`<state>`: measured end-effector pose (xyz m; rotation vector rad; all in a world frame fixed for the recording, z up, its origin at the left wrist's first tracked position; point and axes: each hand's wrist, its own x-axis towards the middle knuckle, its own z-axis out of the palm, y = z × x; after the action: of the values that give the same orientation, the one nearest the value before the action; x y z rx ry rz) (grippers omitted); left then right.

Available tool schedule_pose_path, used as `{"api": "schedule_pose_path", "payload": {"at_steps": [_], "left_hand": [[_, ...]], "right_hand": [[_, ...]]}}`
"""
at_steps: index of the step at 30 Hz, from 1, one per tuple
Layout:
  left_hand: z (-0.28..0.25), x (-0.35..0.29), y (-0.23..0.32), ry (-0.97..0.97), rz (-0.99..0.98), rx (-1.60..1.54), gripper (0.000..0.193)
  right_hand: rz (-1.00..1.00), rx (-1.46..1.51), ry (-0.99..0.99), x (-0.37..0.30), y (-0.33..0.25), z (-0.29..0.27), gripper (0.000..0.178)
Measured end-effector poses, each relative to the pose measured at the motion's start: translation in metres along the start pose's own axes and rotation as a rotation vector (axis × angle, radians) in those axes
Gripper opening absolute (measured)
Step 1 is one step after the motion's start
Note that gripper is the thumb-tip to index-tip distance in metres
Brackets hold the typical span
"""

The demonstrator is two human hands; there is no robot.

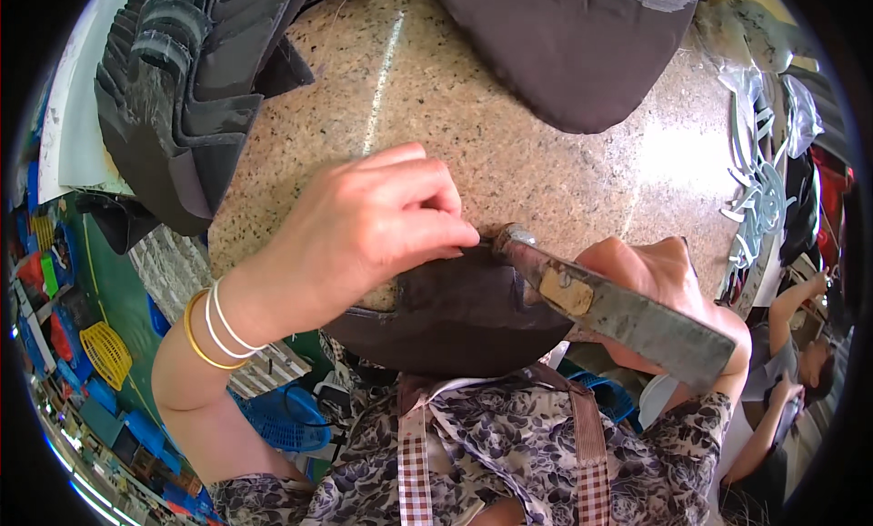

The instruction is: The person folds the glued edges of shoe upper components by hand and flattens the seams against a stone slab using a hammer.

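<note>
A dark brown, sheet-like cut piece (455, 312) lies at the near edge of the speckled stone slab (436, 135) and hangs toward my body. My left hand (382, 217) is closed, thumb and fingertips pinching the upper edge of this piece. In my right hand (641, 271) is a hammer (627, 317) with a long, worn metal head and a wooden handle end showing in it. One end of the head is at the piece's upper edge, just right of my left fingertips. The head hides most of the handle and some of my right fingers.
Overlapping dark pieces (195, 99) are heaped at the slab's far left. A stack of rounded dark pieces (582, 53) lies at the far side. Pale scraps (759, 190) hang along the right edge. Blue baskets (282, 417) stand below; another person (787, 380) is at the right.
</note>
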<state>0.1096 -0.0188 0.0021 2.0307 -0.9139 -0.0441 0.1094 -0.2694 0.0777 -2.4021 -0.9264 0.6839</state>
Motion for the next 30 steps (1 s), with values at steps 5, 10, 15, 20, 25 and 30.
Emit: {"api": "schedule_pose_path", "payload": {"at_steps": [5, 10, 15, 20, 25, 30], "left_hand": [[-0.001, -0.008, 0.018, 0.061, -0.029, 0.192, 0.020], [-0.005, -0.015, 0.014, 0.080, -0.103, 0.105, 0.015], [-0.003, -0.031, 0.015, 0.140, -0.170, 0.078, 0.014], [0.005, -0.032, 0.042, 0.196, -0.252, 0.250, 0.018], [0.009, -0.043, 0.028, 0.332, -0.280, 0.222, 0.019], [0.021, -0.050, 0.044, 0.365, -0.232, 0.385, 0.025]], "right_hand": [[-0.245, -0.003, -0.114, 0.018, -0.003, -0.010, 0.018], [-0.287, -0.177, 0.068, 0.023, -0.004, -0.007, 0.018], [-0.354, -0.016, -0.163, 0.033, -0.006, -0.004, 0.022], [-0.231, -0.016, -0.108, 0.031, -0.013, -0.001, 0.021], [-0.219, 0.059, -0.216, 0.040, -0.018, -0.015, 0.024], [-0.167, -0.147, -0.191, 0.042, -0.034, -0.013, 0.024]]}}
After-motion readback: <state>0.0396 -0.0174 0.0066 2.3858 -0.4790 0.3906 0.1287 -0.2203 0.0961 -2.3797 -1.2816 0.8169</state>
